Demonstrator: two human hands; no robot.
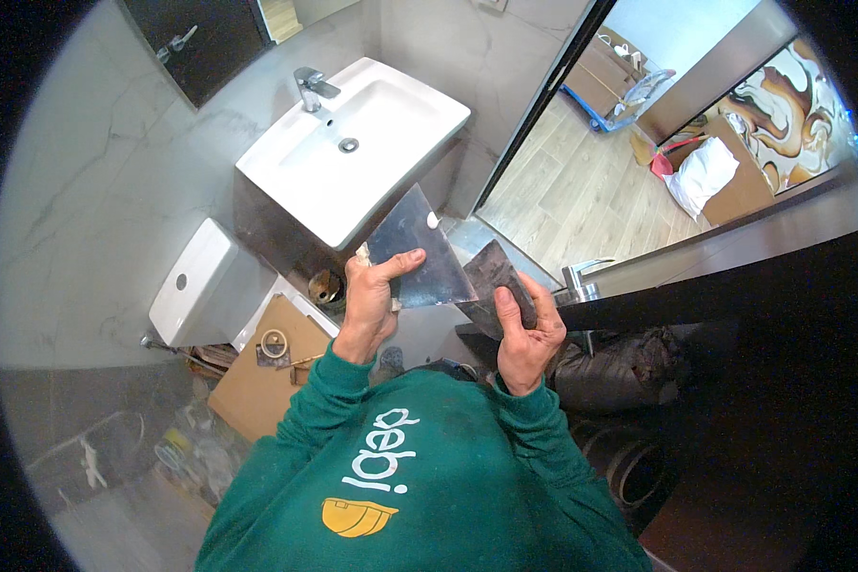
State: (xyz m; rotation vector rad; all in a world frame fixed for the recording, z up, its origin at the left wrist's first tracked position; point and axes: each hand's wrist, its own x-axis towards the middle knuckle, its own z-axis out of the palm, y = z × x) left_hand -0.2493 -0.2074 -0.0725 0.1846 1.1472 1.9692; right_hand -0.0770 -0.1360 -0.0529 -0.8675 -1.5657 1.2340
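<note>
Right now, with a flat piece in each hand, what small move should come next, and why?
Perhaps the right hand should bring the dark slab toward the white blob on the grey plate: the blob sits near the plate's edge, the left hand grips the plate, and the slab is close by.

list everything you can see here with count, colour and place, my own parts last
grey sheet: one, grey, centre
dark piece: one, dark grey, right of the sheet
sink: one, white, upper centre
faucet: one, chrome, sink's back edge
toilet: one, white, left
board: one, tan, by the toilet
ring: one, pale, on the board
door handle: one, silver, right
dark bag: one, blackish, lower right
white bag: one, white, next room
clutter: uncounted, mixed colours, lower left, unclear
sweatshirt: one, green, bottom centre
left fingers: one set, bare, gripping the grey sheet
right fingers: one set, bare, gripping the dark piece
</note>
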